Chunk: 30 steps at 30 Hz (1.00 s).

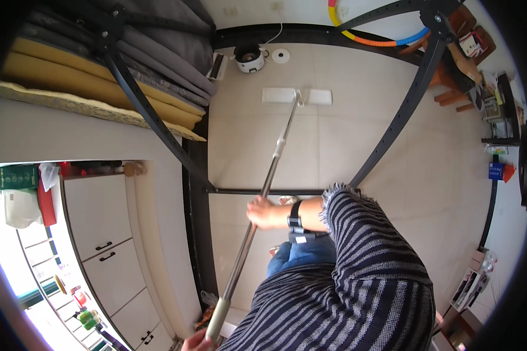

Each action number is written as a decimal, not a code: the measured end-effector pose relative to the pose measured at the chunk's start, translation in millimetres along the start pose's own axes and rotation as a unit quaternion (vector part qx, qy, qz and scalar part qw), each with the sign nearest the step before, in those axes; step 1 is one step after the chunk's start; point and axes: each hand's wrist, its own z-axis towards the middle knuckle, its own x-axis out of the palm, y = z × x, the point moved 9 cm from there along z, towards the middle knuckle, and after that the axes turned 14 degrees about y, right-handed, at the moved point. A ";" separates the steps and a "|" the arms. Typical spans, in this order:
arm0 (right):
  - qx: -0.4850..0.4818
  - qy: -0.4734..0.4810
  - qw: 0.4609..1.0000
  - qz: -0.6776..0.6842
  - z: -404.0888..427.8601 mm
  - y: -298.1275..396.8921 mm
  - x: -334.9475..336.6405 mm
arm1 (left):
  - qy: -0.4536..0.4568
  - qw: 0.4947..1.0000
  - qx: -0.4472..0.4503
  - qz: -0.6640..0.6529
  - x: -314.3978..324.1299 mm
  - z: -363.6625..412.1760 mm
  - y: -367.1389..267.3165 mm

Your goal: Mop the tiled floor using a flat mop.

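Note:
A flat mop with a long metal pole (239, 259) slants across the view, from the bottom left up to the far floor. Its wide white mop head (277, 95) lies flat on the pale floor tiles. My right hand (262, 213) is wrapped around the middle of the pole, a black strap on its wrist. At the bottom edge my left hand (196, 341) holds the pale green handle grip (219, 313), and the picture's rim cuts off part of that hand.
A black metal frame's right leg (399, 105), left leg (145, 105) and low crossbar (246, 191) surround the pole. Beyond the mop head stand a white rice cooker (250, 65) with a cord and its lid (281, 55). Folded fabric (114, 83) and white cabinets (99, 215) line the left.

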 end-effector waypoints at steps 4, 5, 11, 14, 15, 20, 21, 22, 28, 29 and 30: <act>0.124 -0.109 0.984 -0.060 -6.0 -100.0 -33.1 | 0.077 0.997 0.010 -0.002 27.2 79.8 -50.8; 0.143 -0.114 0.982 -0.054 -11.4 -123.1 -39.2 | 0.087 0.996 0.028 0.010 36.7 96.3 -65.9; 0.206 -0.060 0.973 -0.083 -6.4 -151.4 -38.1 | 0.074 0.995 0.069 0.013 53.4 102.6 -76.4; 0.070 0.048 0.984 -0.154 11.1 -57.5 -32.5 | 0.023 0.997 0.053 0.048 15.4 57.8 -29.9; -0.024 0.046 0.988 -0.143 34.7 -38.8 4.0 | 0.000 1.000 -0.004 0.025 8.3 27.8 -25.3; -0.281 0.208 0.937 -0.022 11.7 166.6 -10.8 | -0.123 0.990 -0.074 0.013 -20.8 -127.2 20.6; -0.330 0.206 0.921 -0.008 6.2 199.1 -15.8 | -0.135 0.987 -0.084 0.013 -25.8 -151.0 26.7; -0.337 0.215 0.916 0.027 8.3 229.8 -15.1 | -0.151 0.984 -0.090 0.010 -28.3 -171.5 31.6; -0.330 0.210 0.912 0.124 7.9 313.7 -34.8 | -0.242 0.965 -0.102 0.012 -41.6 -240.5 37.2; -0.305 0.199 0.920 0.142 11.2 306.9 -36.0 | -0.255 0.962 -0.095 0.023 -45.6 -243.1 31.8; -0.299 0.171 0.925 0.161 13.3 298.9 -37.5 | -0.266 0.959 -0.087 0.038 -50.8 -245.1 25.3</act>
